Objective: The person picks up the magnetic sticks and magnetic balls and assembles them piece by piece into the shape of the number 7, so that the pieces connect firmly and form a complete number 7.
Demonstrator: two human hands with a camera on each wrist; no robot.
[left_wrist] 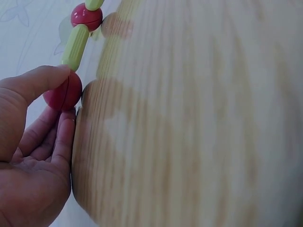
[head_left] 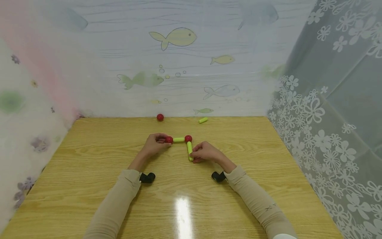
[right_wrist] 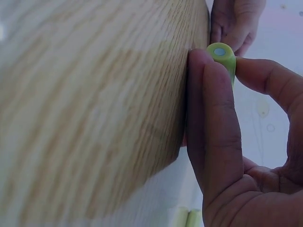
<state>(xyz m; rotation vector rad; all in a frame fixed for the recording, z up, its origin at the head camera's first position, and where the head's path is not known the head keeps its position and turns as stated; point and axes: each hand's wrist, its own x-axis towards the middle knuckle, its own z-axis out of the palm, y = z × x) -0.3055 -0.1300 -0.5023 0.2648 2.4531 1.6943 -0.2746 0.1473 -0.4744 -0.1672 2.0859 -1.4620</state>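
Note:
My left hand [head_left: 155, 144] pinches a red ball [head_left: 169, 139] between thumb and fingers, low over the wooden table. From that ball a yellow-green rod [head_left: 179, 140] runs right to a second red ball [head_left: 188, 138]. Another yellow-green rod [head_left: 190, 151] extends from the second ball toward me, and my right hand [head_left: 206, 152] pinches its near end. In the right wrist view this rod [right_wrist: 222, 54] shows a round silvery disc in its end face. The left wrist view has the thumb on top of the gripped ball [left_wrist: 64, 92].
A loose red ball [head_left: 160, 117] lies at the back edge of the table [head_left: 119, 205]. Right of it, also at the back, is a loose yellow-green rod [head_left: 203, 120]. A fish-patterned curtain [head_left: 179, 83] hangs behind, with flowered sheets at both sides.

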